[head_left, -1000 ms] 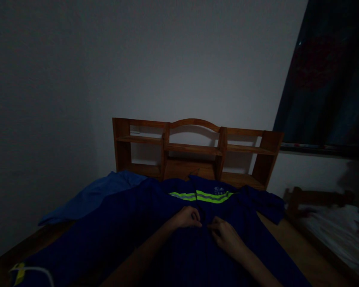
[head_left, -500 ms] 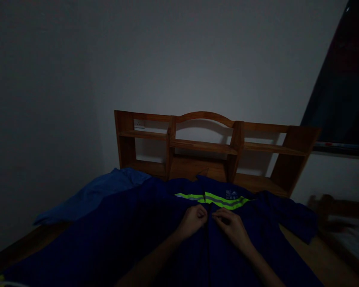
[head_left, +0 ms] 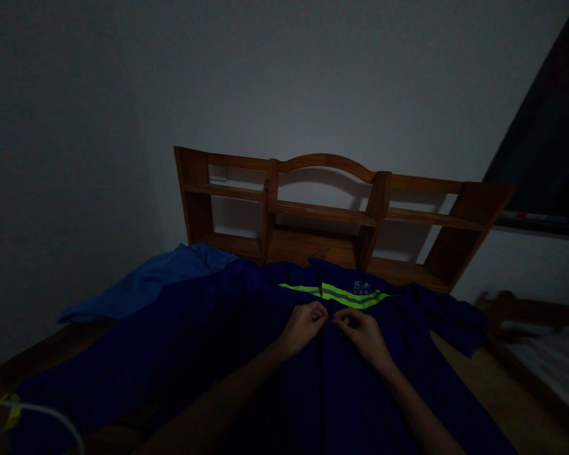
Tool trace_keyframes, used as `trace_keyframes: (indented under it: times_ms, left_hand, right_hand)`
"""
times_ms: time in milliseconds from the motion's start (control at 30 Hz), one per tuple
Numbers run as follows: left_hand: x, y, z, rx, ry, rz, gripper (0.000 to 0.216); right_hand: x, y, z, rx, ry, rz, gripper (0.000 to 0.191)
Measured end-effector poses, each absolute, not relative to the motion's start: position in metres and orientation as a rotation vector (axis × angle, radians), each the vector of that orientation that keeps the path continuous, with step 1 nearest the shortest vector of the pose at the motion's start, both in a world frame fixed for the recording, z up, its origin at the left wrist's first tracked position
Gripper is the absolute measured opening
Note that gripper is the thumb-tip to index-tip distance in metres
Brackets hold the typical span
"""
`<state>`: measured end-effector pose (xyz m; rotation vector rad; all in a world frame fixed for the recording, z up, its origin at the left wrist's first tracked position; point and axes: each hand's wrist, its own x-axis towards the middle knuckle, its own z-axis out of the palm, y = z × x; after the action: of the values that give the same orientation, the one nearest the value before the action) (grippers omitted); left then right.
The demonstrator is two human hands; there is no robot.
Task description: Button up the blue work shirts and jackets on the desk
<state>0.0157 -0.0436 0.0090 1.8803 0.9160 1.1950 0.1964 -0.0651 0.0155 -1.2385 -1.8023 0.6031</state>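
Two hands (head_left: 304, 325) (head_left: 364, 333) on one jacket (head_left: 355, 398), one headboard (head_left: 313, 243)

Left limb: bare, slender left forearm (head_left: 246, 382), smooth in outline, tapering toward the wrist, its lower portion in deep shadow; uncovered left hand (head_left: 304, 327) with slim fingers and rounded knuckles. Right limb: bare, slender right forearm (head_left: 411, 404), likewise tapering toward the wrist; uncovered right hand (head_left: 364, 335) with slim fingers and thumb. Both wrists are bare. Fingernails and fine surface detail: too dark to tell.
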Motion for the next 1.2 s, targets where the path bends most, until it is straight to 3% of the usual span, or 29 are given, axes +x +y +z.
trace_keyframes:
  times_ms: [400, 700, 1200]
  left_hand:
    - [0.025, -0.035, -0.002, 1.344, 0.826, 1.150, 0.038]
    - [0.024, -0.036, -0.003, 1.508, 0.899, 1.235, 0.031]
    - [0.024, -0.036, 0.001, 1.080, 0.892, 1.100, 0.039]
  right_hand:
    - [0.191, -0.072, 0.025, -1.207, -1.829, 0.513, 0.018]
    - [0.189, -0.072, 0.025, -1.185, -1.841, 0.569, 0.017]
    - [0.193, -0.065, 0.017, -1.184, -1.778, 0.636, 0.027]
